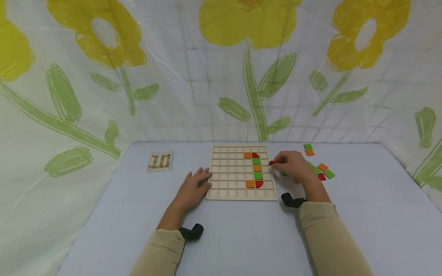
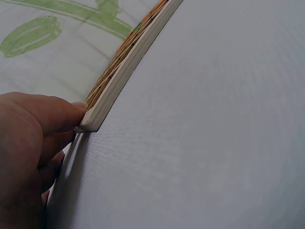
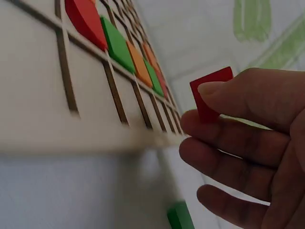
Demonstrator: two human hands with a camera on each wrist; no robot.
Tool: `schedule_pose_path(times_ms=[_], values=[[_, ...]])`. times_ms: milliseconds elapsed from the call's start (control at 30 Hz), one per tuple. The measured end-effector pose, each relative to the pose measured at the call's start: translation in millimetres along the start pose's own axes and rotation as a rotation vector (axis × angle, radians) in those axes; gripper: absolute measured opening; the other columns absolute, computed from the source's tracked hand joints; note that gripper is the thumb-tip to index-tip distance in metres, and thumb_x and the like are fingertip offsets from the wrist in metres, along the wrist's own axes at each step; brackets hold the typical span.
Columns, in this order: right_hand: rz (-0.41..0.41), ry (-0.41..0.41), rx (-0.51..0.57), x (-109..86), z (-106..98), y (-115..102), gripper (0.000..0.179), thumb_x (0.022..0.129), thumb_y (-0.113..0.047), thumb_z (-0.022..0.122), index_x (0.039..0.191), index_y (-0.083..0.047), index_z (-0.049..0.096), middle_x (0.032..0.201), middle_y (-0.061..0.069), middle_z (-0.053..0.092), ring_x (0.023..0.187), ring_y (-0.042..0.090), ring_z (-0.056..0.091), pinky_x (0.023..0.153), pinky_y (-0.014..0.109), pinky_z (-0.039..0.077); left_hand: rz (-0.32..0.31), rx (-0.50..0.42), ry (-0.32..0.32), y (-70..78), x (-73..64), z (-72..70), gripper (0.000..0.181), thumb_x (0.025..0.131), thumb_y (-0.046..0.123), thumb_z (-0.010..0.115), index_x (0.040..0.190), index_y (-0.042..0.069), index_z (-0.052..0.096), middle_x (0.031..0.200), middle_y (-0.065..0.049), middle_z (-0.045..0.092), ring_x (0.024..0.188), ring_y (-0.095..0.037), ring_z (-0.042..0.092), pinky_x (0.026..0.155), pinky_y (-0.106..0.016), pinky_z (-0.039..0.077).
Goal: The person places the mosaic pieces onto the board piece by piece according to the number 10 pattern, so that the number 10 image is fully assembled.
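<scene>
A pale wooden grid board (image 1: 228, 169) lies on the table. In its right part sit several coloured tiles: an orange tile (image 1: 247, 155) beside a red rounded tile (image 1: 255, 155), then green, orange and green downward, then an orange tile (image 1: 250, 184) beside another red rounded tile (image 1: 259, 184). Just off the board's right edge, my right hand (image 1: 292, 165) pinches a red tile (image 3: 214, 88) between thumb and fingers, raised in the right wrist view. My left hand (image 1: 192, 190) rests at the board's left edge, fingers spread and touching it.
Right of the board lie loose tiles, among them a green tile (image 1: 308, 146), an orange tile (image 1: 323, 167) and a red tile (image 1: 322, 176); the right hand partly covers others. A patterned card (image 1: 160, 161) lies at the left. Behind the table hangs a flowered cloth (image 1: 165, 92).
</scene>
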State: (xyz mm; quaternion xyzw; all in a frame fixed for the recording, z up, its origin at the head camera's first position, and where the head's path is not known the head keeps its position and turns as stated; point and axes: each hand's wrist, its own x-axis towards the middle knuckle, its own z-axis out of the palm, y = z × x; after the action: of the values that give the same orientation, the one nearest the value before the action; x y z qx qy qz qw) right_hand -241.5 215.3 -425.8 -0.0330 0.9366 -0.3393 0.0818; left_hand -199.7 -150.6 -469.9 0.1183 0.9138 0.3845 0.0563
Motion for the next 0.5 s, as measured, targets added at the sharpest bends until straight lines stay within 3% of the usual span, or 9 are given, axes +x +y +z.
schedule_pose_path(times_ms=[267, 500], values=[[-0.199, -0.109, -0.028, -5.3, 33.4, -49.8, 0.006, 0.087, -0.025, 0.076, 0.091, -0.020, 0.076, 0.090, -0.006, 0.071, 0.086, 0.015, 0.062, 0.076, 0.032, 0.055, 0.007, -0.005, -0.002, 0.4, 0.0, -1.0, 0.044, 0.098, 0.025, 0.061, 0.141, 0.015, 0.056, 0.154, 0.003, 0.042, 0.150, -0.020, 0.025, 0.126, -0.045, 0.004], [-0.297, -0.132, -0.103, -7.2, 57.7, -67.9, 0.009, 0.082, -0.020, 0.081, 0.079, -0.021, 0.073, 0.077, -0.006, 0.062, 0.073, 0.013, 0.054, 0.064, 0.027, 0.049, 0.000, -0.004, -0.005, 0.0, 0.0, -0.5, 0.044, 0.098, 0.025, 0.061, 0.140, 0.015, 0.056, 0.154, 0.003, 0.042, 0.150, -0.019, 0.025, 0.126, -0.044, 0.003]])
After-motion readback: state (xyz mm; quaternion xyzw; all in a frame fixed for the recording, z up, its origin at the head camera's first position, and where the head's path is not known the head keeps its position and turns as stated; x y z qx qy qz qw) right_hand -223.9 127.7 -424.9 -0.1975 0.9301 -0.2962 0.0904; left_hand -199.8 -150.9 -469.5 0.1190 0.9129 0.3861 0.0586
